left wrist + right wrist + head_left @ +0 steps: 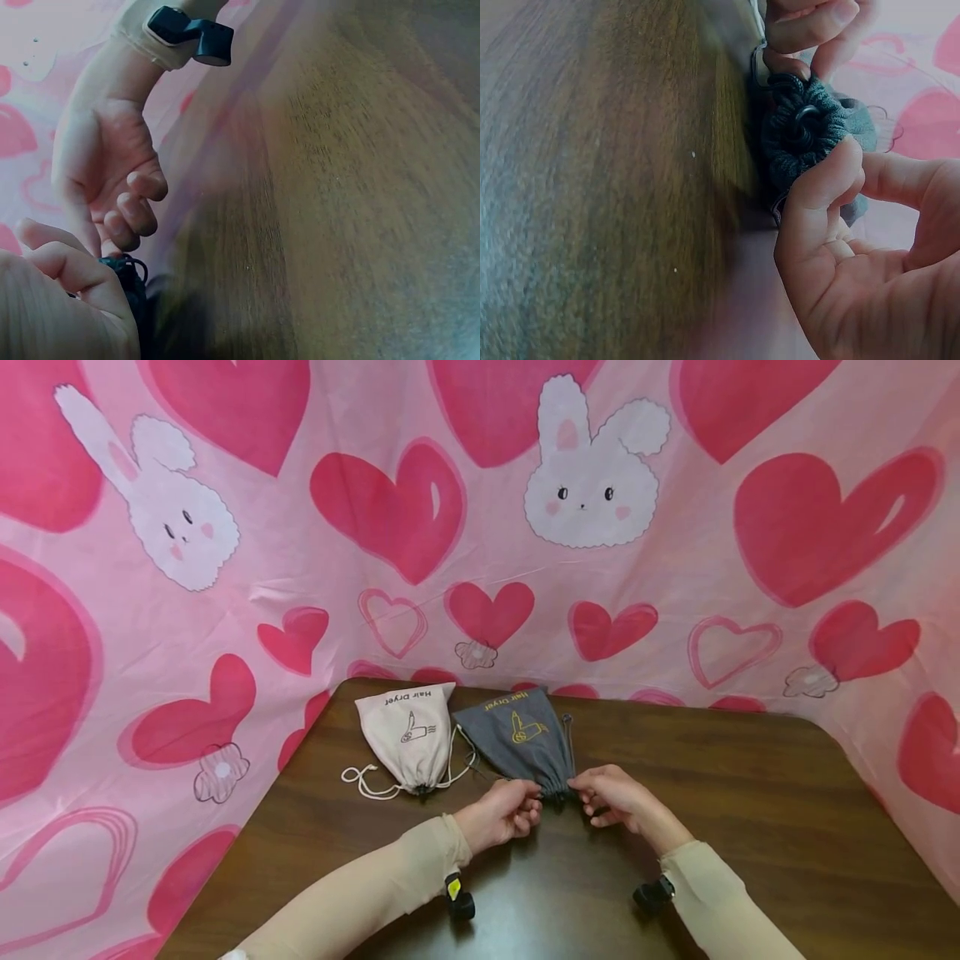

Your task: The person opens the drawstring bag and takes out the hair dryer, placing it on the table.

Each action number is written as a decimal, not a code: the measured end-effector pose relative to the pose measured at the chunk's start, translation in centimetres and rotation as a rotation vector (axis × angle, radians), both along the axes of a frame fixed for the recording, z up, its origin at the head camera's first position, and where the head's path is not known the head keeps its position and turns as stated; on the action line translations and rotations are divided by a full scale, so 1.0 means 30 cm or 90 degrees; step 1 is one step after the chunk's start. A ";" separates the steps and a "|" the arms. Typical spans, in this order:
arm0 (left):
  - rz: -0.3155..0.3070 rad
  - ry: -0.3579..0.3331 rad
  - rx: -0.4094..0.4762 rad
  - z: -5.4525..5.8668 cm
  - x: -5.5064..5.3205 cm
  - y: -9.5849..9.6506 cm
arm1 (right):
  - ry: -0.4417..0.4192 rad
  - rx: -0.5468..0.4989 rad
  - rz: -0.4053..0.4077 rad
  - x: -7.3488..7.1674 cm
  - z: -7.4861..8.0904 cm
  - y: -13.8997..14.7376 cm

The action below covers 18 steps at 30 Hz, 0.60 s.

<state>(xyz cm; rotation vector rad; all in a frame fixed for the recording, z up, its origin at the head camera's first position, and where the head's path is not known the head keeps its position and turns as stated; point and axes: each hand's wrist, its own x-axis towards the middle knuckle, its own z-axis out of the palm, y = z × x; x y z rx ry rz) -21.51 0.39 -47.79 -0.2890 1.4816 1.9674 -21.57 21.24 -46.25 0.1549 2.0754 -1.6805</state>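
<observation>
I count 1 cream drawstring bag (408, 758) and 1 grey drawstring bag (517, 756), so 2 bags. 2 hair dryer prints (414, 732), one per bag. Mine: 1 left grip (504, 812), 1 right grip (618, 796), 2 sleeves (367, 881), 2 wrist cameras (462, 906). 1 tabletop (570, 902). Pink backdrop (273, 547): 2 rabbit heads (592, 506), 3 scribbled flowers (222, 774); can't get an exact count of the hearts (393, 518), several run out of view.

Place: a small curtained-off nook; whether it is serving as home or studio, the views are not revealing.
Backdrop (480, 560): creased pink cloth is rising on 3 sides, displaying red hearts (408, 514) and 2 white rabbits (592, 497).
Table (750, 793): a dark wood-grain top is filling the enclosure.
</observation>
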 end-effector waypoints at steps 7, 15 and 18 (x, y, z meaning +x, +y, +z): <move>0.003 -0.008 0.002 -0.002 0.000 0.000 | -0.003 0.002 -0.008 -0.001 -0.004 0.003; 0.023 -0.001 0.008 0.002 0.006 0.004 | 0.012 -0.006 -0.008 0.003 -0.007 -0.003; 0.031 -0.004 0.013 0.004 0.008 0.005 | 0.018 -0.004 -0.009 0.004 -0.006 -0.005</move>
